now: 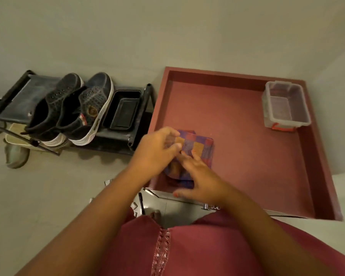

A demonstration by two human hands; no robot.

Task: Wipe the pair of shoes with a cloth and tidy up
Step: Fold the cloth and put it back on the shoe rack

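Observation:
A folded checked cloth [203,148] in orange, red and purple lies near the front left of a maroon rimmed tabletop [257,166]. My left hand [157,154] is at the cloth's left edge with fingers and thumb curled on the fabric; it is blurred. My right hand [201,178] lies flat on the near part of the cloth with fingers straight. Both hands hide the cloth's lower left. A pair of dark sneakers with white soles [78,110] stands side by side on the top shelf of a black shoe rack [126,135] to the left, apart from both hands.
A black tray [124,112] sits on the rack beside the sneakers. A clear plastic box with a red latch [285,104] stands at the tabletop's far right corner. A pale shoe [16,156] lies on the floor under the rack. Walls close in behind.

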